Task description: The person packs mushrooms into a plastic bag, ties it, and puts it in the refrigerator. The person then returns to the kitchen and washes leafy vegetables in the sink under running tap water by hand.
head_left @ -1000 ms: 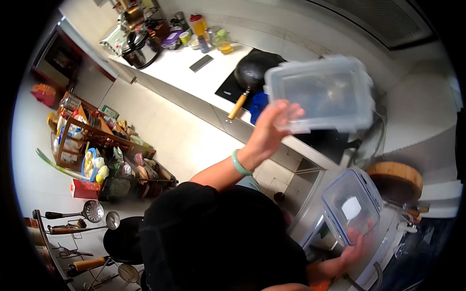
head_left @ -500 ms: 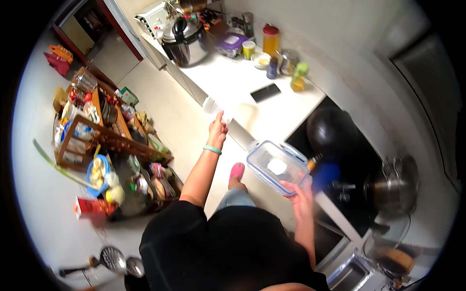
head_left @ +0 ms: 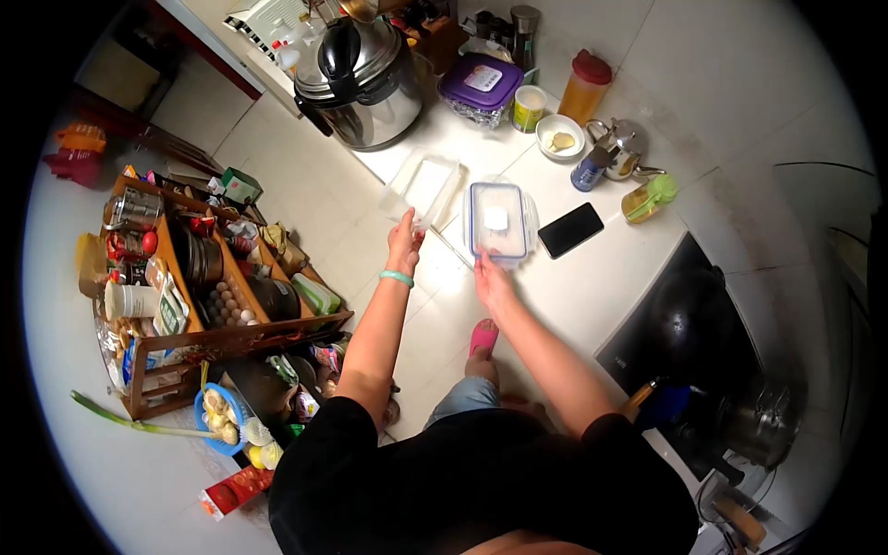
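My left hand (head_left: 404,246) grips the near end of a clear plastic food container (head_left: 421,188), held at the counter's edge. My right hand (head_left: 492,280) pinches the near rim of a clear lid (head_left: 498,199) with a blue seal and a white label in its middle. Lid and container are side by side, apart from each other. Right of the lid a black phone (head_left: 571,230) lies on the white counter (head_left: 578,287). My thumbs and fingertips are partly hidden behind the rims.
A pressure cooker (head_left: 361,88) stands at the counter's far left. Along the wall are a purple-lidded box (head_left: 479,81), a white bowl (head_left: 561,137), a teapot (head_left: 622,146) and several jars. The black stove (head_left: 689,324) is at right, a loaded wooden rack (head_left: 231,324) at left.
My right hand has brought the lid left and forward, from near the stove to over the counter beside the container. The container is slightly further forward. The view has shifted.
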### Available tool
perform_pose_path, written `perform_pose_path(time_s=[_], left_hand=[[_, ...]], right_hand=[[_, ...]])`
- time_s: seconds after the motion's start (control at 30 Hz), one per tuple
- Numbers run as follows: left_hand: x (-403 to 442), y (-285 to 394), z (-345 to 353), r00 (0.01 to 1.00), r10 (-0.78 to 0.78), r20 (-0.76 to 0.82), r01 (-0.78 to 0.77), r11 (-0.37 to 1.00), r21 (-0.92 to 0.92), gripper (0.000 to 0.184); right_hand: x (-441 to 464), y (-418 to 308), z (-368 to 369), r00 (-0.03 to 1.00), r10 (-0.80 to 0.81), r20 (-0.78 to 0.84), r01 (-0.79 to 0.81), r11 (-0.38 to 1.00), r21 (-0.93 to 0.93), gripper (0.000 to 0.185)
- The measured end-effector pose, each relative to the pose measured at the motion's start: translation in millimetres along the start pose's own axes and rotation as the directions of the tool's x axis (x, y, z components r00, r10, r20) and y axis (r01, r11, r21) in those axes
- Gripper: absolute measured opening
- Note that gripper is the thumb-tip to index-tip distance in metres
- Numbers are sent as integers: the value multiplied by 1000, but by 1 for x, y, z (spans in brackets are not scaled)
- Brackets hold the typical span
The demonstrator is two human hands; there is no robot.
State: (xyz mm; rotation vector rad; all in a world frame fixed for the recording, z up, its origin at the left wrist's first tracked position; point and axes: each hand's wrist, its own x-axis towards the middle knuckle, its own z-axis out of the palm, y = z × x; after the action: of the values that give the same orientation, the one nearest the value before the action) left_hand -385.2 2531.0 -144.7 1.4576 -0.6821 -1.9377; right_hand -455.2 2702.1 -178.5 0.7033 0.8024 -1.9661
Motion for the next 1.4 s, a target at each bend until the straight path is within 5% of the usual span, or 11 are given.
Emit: perform_pose_path(time_s=[0.13,0.27,0.4,0.47,0.6,0.63,0.7,0.83,0.9,1.0,1.4], left_hand=[[28,-7,4,999,-21,33,19,998,62,40],[41,-7,8,994,-53,92,35,982,184,38],[54,-9,-4,993,17,118,-41,978,203,74],[57,-15,-29,958,224,181,-265,931,250,56],[-62,-19,4,681,556,476,-688,709,155,37],[-108,-22,26,732,524,435,-660,706,258,34],[-162,-53,42,539,505,674,-802,552,229,30],[-314,-110,66,154,-12,988,-677,727,114,26],[-373,-140,72,-288,-124,950,-747,649,-142,16],[-466,-191,66,-595,-241,766,-605,762,-230,14],[-718,-418,-21,-815,-478,326,-555,805,-207,16]], right_hand=[[28,8,22,996,-78,34,77,996,52,28],[23,-5,40,950,249,189,-253,968,-7,24],[9,-17,23,849,495,185,-418,844,-337,34],[-10,-23,-2,818,482,314,-280,811,-514,29],[-79,-49,-78,816,420,397,-55,741,-669,28],[-105,-57,-93,871,374,319,-37,697,-716,30],[-145,-66,-139,970,206,131,-46,680,-732,31],[-230,-87,-238,980,-192,49,161,625,-764,28],[-287,-92,-283,914,-403,-41,257,653,-712,29],[-367,-80,-349,774,-607,-182,410,699,-585,27],[-612,-9,-594,313,-693,-650,768,587,-256,25]])
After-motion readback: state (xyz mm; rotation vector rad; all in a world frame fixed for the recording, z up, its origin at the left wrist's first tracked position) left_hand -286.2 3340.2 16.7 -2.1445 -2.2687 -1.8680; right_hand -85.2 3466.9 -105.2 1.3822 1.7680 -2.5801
